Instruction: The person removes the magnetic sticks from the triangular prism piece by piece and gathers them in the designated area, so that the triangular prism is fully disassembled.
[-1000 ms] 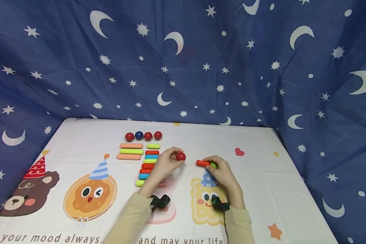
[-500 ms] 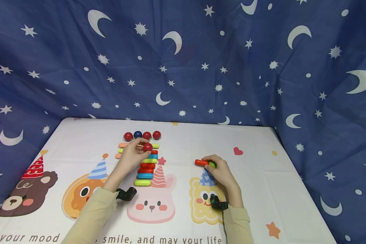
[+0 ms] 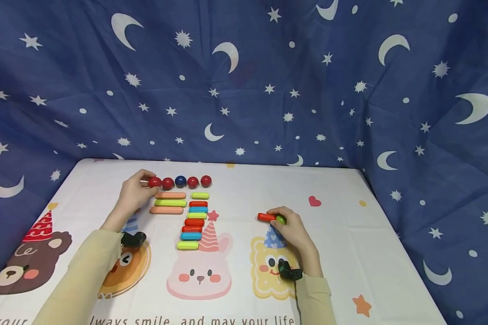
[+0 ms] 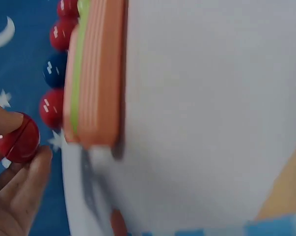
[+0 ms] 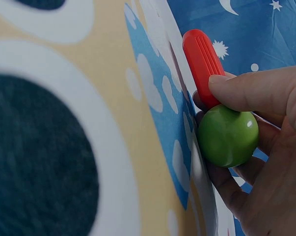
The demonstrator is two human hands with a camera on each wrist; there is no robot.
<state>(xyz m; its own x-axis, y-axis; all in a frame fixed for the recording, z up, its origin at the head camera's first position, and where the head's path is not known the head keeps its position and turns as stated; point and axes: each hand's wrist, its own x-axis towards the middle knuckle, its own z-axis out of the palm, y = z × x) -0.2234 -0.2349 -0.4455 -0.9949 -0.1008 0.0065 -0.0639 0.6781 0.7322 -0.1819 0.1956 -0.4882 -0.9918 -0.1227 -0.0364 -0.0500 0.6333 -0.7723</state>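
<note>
At the left end of a row of balls, my left hand (image 3: 135,195) pinches a red ball (image 4: 21,139) between thumb and fingers. Beside it stand a red ball (image 3: 168,183), a blue ball (image 3: 180,181) and further red balls (image 3: 199,181). My right hand (image 3: 293,229) grips a short red ridged stick (image 5: 202,64), its thumb lying on the near end. A green ball (image 5: 228,135) sits in the same hand, against the stick's end. Part of the stick is hidden by the thumb.
Two salmon sticks (image 3: 170,195) and a long lime one (image 3: 170,203) lie below the balls. A column of short red, blue and lime sticks (image 3: 194,222) runs toward the front. A starry blue curtain (image 3: 244,81) borders the printed white tablecloth (image 3: 341,194).
My left hand has carried its red ball leftward, from right of the sticks to the left end of the ball row. The right hand stays in place with the stick and green ball.
</note>
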